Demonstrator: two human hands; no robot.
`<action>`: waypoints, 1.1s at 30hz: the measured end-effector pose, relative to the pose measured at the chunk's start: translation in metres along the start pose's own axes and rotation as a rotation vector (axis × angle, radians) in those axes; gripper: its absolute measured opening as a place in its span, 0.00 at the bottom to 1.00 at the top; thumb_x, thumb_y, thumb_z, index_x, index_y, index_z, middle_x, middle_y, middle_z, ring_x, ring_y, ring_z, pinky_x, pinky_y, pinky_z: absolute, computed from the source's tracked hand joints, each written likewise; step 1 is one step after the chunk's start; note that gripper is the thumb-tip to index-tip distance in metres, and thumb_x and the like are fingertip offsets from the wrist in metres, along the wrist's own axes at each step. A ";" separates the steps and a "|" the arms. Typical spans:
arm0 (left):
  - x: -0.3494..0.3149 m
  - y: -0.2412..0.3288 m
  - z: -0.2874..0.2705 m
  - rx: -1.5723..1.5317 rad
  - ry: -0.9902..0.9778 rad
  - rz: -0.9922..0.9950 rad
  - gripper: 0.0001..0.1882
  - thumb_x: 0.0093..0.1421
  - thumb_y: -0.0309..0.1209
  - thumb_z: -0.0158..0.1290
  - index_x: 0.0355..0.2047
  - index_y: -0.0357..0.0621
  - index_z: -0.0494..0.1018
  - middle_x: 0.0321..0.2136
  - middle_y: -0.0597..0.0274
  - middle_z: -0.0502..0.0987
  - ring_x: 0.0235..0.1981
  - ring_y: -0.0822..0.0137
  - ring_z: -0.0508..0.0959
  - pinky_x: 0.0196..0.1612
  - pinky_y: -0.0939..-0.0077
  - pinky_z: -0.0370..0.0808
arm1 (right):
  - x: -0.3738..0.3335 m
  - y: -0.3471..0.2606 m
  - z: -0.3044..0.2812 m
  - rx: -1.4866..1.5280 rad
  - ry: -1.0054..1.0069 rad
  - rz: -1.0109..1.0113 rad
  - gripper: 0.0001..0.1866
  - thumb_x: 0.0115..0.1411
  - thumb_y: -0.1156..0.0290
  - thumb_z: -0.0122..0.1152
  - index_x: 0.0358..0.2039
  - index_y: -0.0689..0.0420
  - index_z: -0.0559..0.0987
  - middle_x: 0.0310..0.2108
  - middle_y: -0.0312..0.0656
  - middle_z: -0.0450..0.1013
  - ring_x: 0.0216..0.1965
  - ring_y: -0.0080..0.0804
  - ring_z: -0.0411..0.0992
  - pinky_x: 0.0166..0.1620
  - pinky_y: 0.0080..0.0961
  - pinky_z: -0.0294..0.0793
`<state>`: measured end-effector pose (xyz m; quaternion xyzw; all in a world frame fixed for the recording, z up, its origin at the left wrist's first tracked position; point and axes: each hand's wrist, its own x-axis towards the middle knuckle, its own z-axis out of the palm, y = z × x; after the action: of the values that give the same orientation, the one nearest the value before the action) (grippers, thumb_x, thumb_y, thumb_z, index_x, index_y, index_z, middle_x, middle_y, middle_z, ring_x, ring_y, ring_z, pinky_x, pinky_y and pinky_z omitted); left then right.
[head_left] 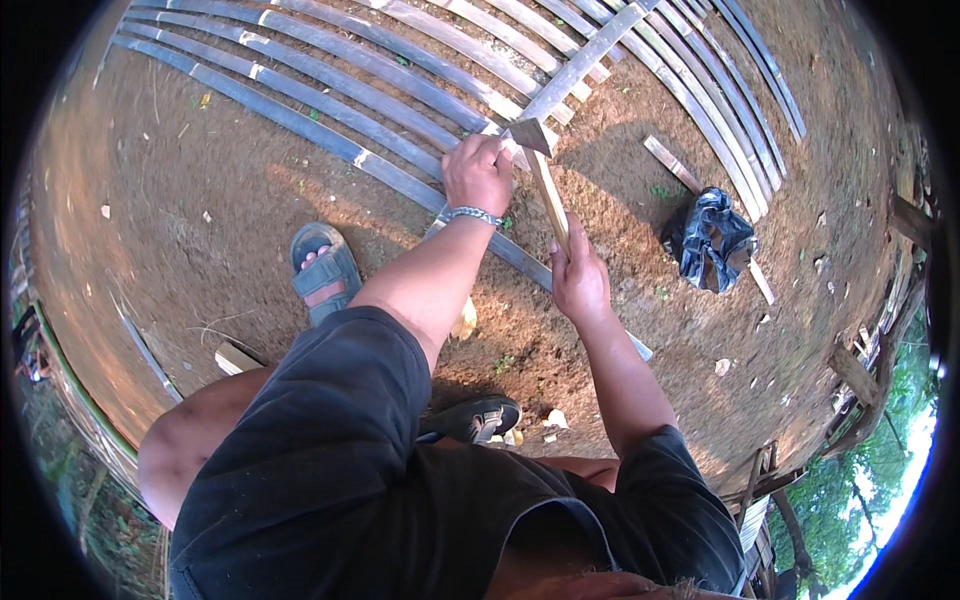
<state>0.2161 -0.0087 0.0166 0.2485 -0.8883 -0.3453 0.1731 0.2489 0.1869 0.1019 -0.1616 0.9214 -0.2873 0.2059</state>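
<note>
My right hand (582, 275) is wrapped round the wooden handle of a hatchet (549, 200). Its flat, dark head lies just right of my left hand's fingertips, over the end of a crosspiece (580, 75). My left hand (478, 178), with a chain bracelet at the wrist, is closed at the spot where the crosspiece meets the long grey slats (330, 100). Whatever its fingers pinch is hidden from above. Beneath my left wrist runs the nearest slat (400, 180), which continues past the hatchet handle toward the lower right.
Bare brown soil surrounds the slat frame. To the right lies a crumpled black plastic bag (712, 240) over a thin strip of wood (672, 163). My sandalled foot (325, 272) stands left of my arm. Wood chips (556, 419) lie near my other foot.
</note>
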 end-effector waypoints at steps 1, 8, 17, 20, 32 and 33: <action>0.000 0.000 0.001 -0.009 0.004 -0.002 0.03 0.58 0.30 0.61 0.33 0.49 0.82 0.35 0.64 0.81 0.41 0.57 0.80 0.46 0.58 0.71 | 0.002 0.002 -0.001 -0.028 -0.013 0.008 0.27 0.70 0.70 0.55 0.68 0.56 0.62 0.45 0.65 0.77 0.43 0.66 0.78 0.43 0.54 0.78; -0.002 -0.005 0.002 -0.011 0.041 0.048 0.04 0.58 0.29 0.60 0.33 0.50 0.82 0.35 0.65 0.81 0.41 0.57 0.80 0.46 0.59 0.71 | 0.003 -0.007 -0.004 0.012 0.052 0.012 0.29 0.68 0.71 0.56 0.69 0.51 0.64 0.49 0.62 0.76 0.42 0.64 0.79 0.43 0.52 0.81; -0.001 -0.006 0.004 0.031 0.016 0.030 0.05 0.59 0.31 0.59 0.34 0.50 0.83 0.36 0.65 0.81 0.42 0.58 0.80 0.47 0.60 0.71 | 0.000 0.000 0.000 0.017 0.078 -0.001 0.29 0.68 0.71 0.57 0.68 0.51 0.64 0.50 0.62 0.76 0.43 0.64 0.79 0.43 0.52 0.81; -0.003 -0.005 0.003 0.035 0.020 0.045 0.05 0.59 0.32 0.59 0.34 0.50 0.83 0.36 0.65 0.81 0.42 0.58 0.80 0.47 0.59 0.71 | -0.001 0.001 0.005 -0.019 0.023 0.041 0.28 0.69 0.71 0.57 0.68 0.53 0.64 0.48 0.63 0.77 0.43 0.64 0.79 0.44 0.53 0.80; -0.002 -0.003 0.004 0.011 -0.016 -0.028 0.03 0.58 0.31 0.60 0.32 0.49 0.82 0.35 0.64 0.81 0.42 0.57 0.80 0.47 0.59 0.71 | -0.001 0.006 0.012 -0.044 0.005 0.067 0.28 0.67 0.73 0.57 0.67 0.55 0.65 0.51 0.62 0.76 0.44 0.64 0.79 0.44 0.51 0.81; -0.002 -0.003 0.004 0.008 -0.001 -0.019 0.03 0.58 0.31 0.60 0.32 0.49 0.82 0.35 0.64 0.81 0.42 0.57 0.80 0.47 0.59 0.71 | -0.001 0.008 0.012 -0.038 0.004 0.078 0.27 0.67 0.73 0.57 0.67 0.55 0.65 0.50 0.61 0.76 0.44 0.64 0.79 0.44 0.51 0.81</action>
<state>0.2168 -0.0069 0.0116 0.2571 -0.8874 -0.3436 0.1683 0.2540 0.1882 0.0879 -0.1288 0.9327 -0.2620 0.2118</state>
